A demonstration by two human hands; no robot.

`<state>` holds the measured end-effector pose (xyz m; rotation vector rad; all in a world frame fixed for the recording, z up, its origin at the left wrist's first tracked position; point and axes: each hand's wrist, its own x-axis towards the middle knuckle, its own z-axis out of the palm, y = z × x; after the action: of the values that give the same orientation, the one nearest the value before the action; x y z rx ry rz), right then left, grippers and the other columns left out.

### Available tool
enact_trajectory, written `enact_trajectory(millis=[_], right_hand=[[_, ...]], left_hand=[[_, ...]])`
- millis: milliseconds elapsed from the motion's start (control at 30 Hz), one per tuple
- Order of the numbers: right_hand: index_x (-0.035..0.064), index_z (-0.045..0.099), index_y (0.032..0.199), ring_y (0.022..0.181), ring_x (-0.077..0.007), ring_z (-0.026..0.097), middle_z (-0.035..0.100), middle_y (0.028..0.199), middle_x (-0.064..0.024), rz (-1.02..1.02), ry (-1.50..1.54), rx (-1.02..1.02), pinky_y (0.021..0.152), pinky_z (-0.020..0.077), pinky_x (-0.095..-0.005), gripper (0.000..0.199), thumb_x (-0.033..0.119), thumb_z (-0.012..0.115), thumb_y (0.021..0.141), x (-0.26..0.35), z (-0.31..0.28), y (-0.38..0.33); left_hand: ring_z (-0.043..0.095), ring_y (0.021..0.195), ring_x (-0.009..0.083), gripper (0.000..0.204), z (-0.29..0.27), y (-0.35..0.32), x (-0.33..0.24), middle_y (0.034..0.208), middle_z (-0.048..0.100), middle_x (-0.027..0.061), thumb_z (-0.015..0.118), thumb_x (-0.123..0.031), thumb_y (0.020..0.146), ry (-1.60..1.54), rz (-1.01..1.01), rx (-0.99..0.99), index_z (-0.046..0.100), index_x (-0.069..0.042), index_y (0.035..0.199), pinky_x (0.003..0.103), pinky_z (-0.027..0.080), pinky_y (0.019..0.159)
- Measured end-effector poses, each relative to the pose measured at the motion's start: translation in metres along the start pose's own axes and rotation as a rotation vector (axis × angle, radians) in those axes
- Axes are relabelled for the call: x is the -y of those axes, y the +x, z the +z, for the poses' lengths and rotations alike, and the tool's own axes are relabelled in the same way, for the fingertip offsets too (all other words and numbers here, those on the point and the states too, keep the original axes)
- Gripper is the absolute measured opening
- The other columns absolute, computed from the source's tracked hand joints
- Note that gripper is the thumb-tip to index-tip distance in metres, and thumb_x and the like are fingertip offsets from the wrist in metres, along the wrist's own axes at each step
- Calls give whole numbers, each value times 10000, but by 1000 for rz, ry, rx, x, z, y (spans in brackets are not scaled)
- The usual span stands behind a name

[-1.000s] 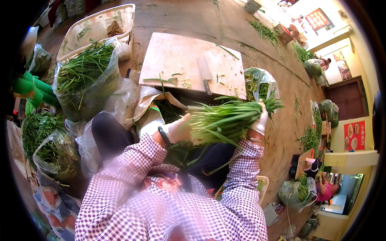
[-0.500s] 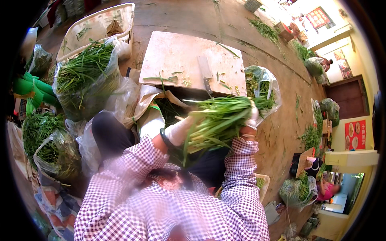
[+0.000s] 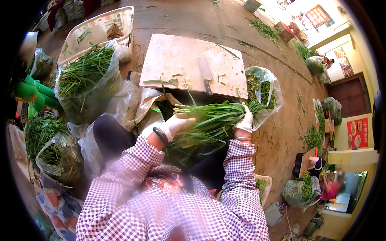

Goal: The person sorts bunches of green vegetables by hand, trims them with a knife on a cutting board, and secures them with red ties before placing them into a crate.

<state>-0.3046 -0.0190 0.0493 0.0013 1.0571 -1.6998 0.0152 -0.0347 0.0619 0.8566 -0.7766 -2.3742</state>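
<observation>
My right hand (image 3: 245,119), in a white glove, is closed round the leafy right end of a bunch of long green chives (image 3: 219,116). The bunch lies sideways above my lap, its pale stem ends pointing left. At those ends is my left hand (image 3: 177,124), also gloved, with fingers stretched out against the stems and partly blurred. Just beyond the bunch, a cleaver (image 3: 206,74) rests on a pale cutting board (image 3: 173,52), its dark handle toward me. Cut stem bits and loose leaves are scattered on the board.
Left of the board stand a clear bag of long greens (image 3: 86,76) and a cream plastic basket (image 3: 124,24). Another bag of leafy greens (image 3: 52,150) sits nearer. A bag of trimmings (image 3: 265,90) adjoins the board's right side. Other people and bagged greens are at the far right.
My left hand has moved slightly left and down from the bunch's left part to its stem ends. My right hand has shifted slightly left, still gripping; the bunch lies more level.
</observation>
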Motion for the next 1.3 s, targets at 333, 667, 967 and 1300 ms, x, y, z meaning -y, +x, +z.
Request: enact_trajectory(millis=[333, 667, 967, 1300], right_hand=[[64, 643, 932, 698, -243, 644, 671, 819, -92, -145, -2, -67, 671, 566, -400, 195, 225, 548, 984, 32, 25, -6], [64, 625, 948, 765, -277, 663, 683, 890, -103, -236, 52, -119, 744, 575, -427, 186, 224, 534, 974, 71, -12, 27], [69, 640, 941, 778, -272, 660, 681, 898, -87, -278, 44, -238, 766, 569, -445, 160, 195, 547, 973, 51, 7, 30], [49, 624, 888, 758, -305, 667, 688, 874, -119, -299, 130, -341, 766, 572, -451, 176, 191, 539, 948, 66, 5, 38]], left_hand=[[625, 893, 177, 276, -22, 17, 17, 871, 665, 20, 694, -328, 907, -212, 276, 173, 654, -55, 917, 370, 466, 943], [602, 1080, 149, 488, -52, 12, 27, 1172, 655, 36, 657, -443, 919, 240, 10, -15, 607, -112, 1273, 309, 477, 918], [611, 870, 129, 210, -20, 24, 61, 945, 680, 7, 719, -230, 899, -77, 88, -22, 678, -70, 1028, 294, 486, 809], [454, 664, 51, 276, 10, 7, 80, 886, 618, -78, 706, -311, 900, 168, 1, -270, 686, -121, 1100, 227, 369, 619]])
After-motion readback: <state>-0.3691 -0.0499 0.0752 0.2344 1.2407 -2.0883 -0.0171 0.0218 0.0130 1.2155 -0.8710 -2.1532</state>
